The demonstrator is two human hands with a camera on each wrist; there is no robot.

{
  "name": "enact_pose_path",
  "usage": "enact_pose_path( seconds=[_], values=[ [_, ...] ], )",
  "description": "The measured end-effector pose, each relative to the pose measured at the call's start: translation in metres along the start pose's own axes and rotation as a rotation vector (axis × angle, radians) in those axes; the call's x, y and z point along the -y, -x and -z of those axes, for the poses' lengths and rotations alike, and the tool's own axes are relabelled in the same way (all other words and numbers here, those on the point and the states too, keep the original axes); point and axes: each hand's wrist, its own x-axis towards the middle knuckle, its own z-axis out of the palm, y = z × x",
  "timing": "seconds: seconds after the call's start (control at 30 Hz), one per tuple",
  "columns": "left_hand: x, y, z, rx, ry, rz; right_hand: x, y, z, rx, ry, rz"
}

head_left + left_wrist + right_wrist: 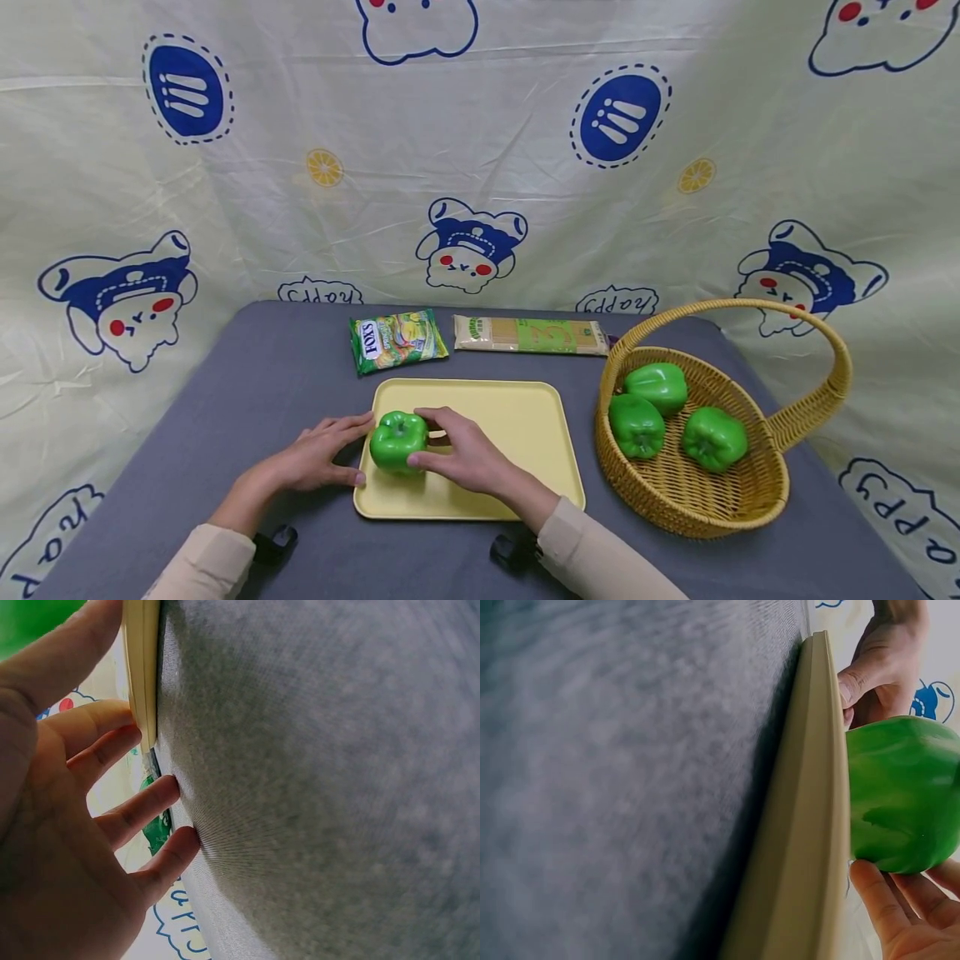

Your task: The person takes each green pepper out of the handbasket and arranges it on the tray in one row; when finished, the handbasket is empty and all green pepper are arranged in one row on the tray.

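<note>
A glossy green bell pepper [399, 442] sits upright on the left part of a pale yellow tray [495, 450]. My right hand [468, 454] holds the pepper at its right side, thumb at the front and fingers behind. In the right wrist view the thumb and fingertips touch the pepper [904, 795]. Beside the tray's left edge is my left hand [318, 454], fingers spread. The left wrist view has its thumb and some fingertips against the tray rim [142, 675], with other fingertips on the cloth.
To the right stands a wicker basket [693, 525] with a tall arched handle, holding three green bell peppers [715, 439]. Behind the tray lie a green FOX'S candy bag [399, 342] and a long noodle-like pack [528, 335]. Grey cloth [300, 367] covers the table; a printed curtain hangs behind.
</note>
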Motion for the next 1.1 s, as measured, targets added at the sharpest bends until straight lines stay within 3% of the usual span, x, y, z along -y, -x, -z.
enact_pose_path(
  seconds=[0.8,1.1],
  values=[
    [-0.003,0.000,-0.001,-0.019,0.005,0.026,0.007,-0.010,-0.012,0.059,0.017,0.019],
    [-0.004,0.002,0.000,-0.036,0.008,0.003,0.010,-0.012,-0.015,0.069,0.014,0.030]
  ],
)
